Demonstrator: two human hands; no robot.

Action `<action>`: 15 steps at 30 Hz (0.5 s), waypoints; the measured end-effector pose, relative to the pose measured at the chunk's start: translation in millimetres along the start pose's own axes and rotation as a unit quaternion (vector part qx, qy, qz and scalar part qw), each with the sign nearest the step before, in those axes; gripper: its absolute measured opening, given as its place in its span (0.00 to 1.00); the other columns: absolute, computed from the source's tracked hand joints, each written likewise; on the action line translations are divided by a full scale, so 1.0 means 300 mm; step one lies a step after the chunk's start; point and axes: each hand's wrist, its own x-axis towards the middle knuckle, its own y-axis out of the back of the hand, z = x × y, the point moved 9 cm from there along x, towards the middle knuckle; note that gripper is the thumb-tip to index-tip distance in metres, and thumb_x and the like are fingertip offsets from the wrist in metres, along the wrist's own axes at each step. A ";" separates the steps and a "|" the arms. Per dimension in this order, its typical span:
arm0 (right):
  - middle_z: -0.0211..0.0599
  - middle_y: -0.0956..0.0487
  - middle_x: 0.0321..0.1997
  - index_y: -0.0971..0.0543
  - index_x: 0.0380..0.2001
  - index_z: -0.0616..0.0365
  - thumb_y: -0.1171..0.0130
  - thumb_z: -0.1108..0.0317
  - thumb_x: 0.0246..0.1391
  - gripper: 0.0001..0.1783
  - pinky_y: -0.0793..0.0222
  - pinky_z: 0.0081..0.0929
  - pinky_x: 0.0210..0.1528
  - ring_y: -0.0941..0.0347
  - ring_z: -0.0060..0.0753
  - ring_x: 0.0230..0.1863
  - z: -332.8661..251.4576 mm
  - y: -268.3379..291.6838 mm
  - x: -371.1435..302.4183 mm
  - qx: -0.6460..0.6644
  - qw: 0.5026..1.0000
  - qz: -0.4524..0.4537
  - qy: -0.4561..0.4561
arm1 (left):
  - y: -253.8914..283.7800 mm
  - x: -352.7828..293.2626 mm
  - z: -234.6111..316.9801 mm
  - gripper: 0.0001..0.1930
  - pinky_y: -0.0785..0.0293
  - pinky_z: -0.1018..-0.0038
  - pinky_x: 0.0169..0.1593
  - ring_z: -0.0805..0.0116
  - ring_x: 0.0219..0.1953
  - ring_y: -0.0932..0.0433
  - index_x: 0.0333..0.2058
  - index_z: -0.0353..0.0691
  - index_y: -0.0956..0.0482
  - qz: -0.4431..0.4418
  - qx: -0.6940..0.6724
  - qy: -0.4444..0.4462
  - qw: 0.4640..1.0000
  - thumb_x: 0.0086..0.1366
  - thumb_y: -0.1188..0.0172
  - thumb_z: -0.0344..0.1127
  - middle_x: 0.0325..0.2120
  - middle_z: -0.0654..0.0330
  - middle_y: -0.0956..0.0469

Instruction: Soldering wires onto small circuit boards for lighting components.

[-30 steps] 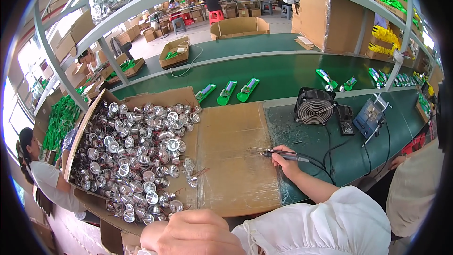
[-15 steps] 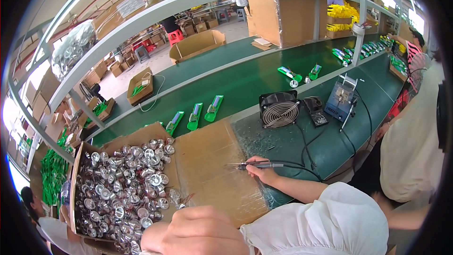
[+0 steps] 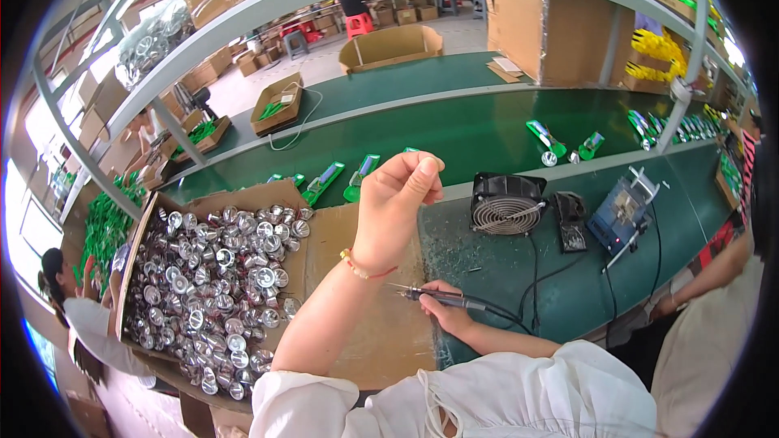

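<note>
My left hand is raised over the cardboard-covered work area, in front of the green conveyor belt. Its fingers are curled with the thumb pressed to the forefinger; whatever may lie between them is too small or hidden. Below and right of it, my right hand grips a soldering iron, its thin tip pointing left over the brown cardboard sheet. Left of my forearm, a cardboard box is full of shiny silver reflector cups, some with thin red wires.
Green lamp-like housings lie on the belt. A black fan, a small black tray and a blue soldering station stand right, with cables. A metal frame spans overhead. Co-workers sit on both sides.
My left hand has risen from the lower edge and reached forward toward the belt. My right hand keeps the soldering iron over the cardboard. The view has shifted, moving the scene rightward.
</note>
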 end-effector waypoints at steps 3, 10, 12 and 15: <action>0.26 0.26 0.23 0.27 0.33 0.59 0.44 0.65 0.52 0.09 0.36 0.15 0.26 0.33 0.14 0.23 -0.002 -0.001 0.007 0.009 1.000 -0.012 -0.002 | 0.002 0.036 -0.061 0.09 0.34 0.83 0.34 0.80 0.27 0.30 0.35 0.39 0.25 0.011 0.010 0.015 1.000 0.64 0.47 0.38 0.25 0.68 0.27; 0.26 0.26 0.23 0.27 0.34 0.58 0.45 0.65 0.53 0.09 0.35 0.18 0.29 0.33 0.14 0.24 -0.067 0.009 -0.013 -0.022 0.999 -0.019 0.015 | -0.215 -0.035 0.002 0.13 0.31 0.77 0.39 0.74 0.32 0.28 0.34 0.34 0.22 -0.121 -0.009 -0.017 0.993 0.59 0.41 0.40 0.27 0.61 0.24; 0.26 0.27 0.22 0.27 0.33 0.58 0.43 0.66 0.52 0.08 0.36 0.17 0.27 0.34 0.14 0.23 -0.085 0.024 0.016 -0.043 0.998 -0.021 0.049 | -0.366 -0.123 0.098 0.18 0.33 0.69 0.30 0.62 0.25 0.27 0.26 0.30 0.22 -0.271 -0.085 -0.084 0.955 0.52 0.34 0.44 0.22 0.55 0.25; 0.27 0.27 0.22 0.27 0.33 0.58 0.43 0.66 0.52 0.08 0.36 0.17 0.27 0.33 0.15 0.24 -0.066 0.019 0.026 -0.039 0.997 -0.038 0.048 | -0.489 -0.152 0.175 0.17 0.35 0.69 0.31 0.61 0.26 0.27 0.27 0.32 0.21 -0.343 -0.123 -0.095 0.927 0.52 0.34 0.43 0.26 0.54 0.25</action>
